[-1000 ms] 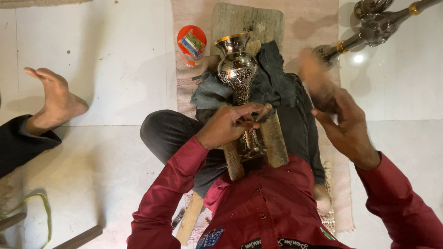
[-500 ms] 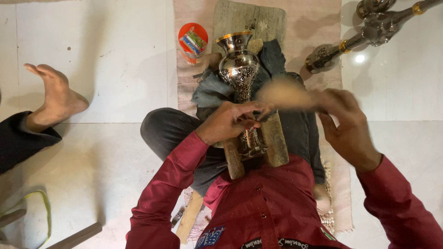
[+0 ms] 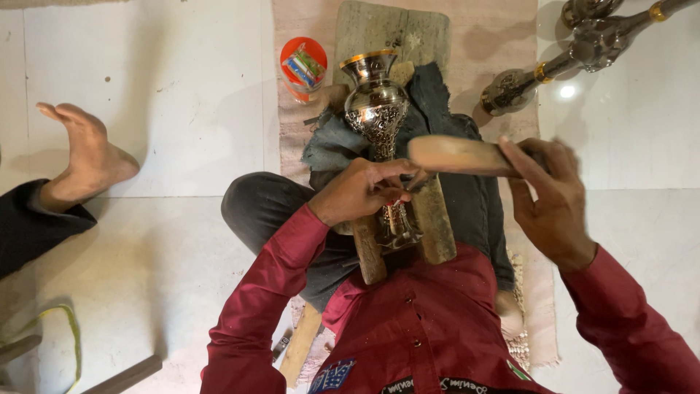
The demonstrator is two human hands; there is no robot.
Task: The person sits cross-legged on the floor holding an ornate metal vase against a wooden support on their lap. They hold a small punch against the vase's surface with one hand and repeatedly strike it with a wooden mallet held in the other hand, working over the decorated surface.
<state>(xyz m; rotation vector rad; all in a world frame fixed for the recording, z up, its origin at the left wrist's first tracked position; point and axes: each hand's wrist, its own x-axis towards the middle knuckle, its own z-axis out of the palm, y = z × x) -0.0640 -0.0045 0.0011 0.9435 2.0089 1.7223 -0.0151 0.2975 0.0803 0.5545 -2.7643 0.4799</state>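
Head view, looking straight down: the metal vase (image 3: 379, 117) lies on its side across a dark cloth (image 3: 437, 131) and the wooden blocks (image 3: 434, 219), its mouth pointing away from the person and its foot close to their lap. The left hand (image 3: 361, 191) is curled tight at the vase's narrow stem, fingertips pinched on what looks like a thin punch, though it is too small and hidden to be sure. The right hand (image 3: 550, 197) is wrapped shut round the handle of a wooden mallet (image 3: 456, 155), whose head hangs blurred just above the left fingers.

To do this well, I'd say: keep the pinched tool steady and square to the stem, land the mallet flat on its top, and keep the vase bedded in the cloth so it cannot roll. An orange tin (image 3: 303, 64) stands beside the plank (image 3: 394, 29), with other metal pieces (image 3: 576, 51) well apart at top right.
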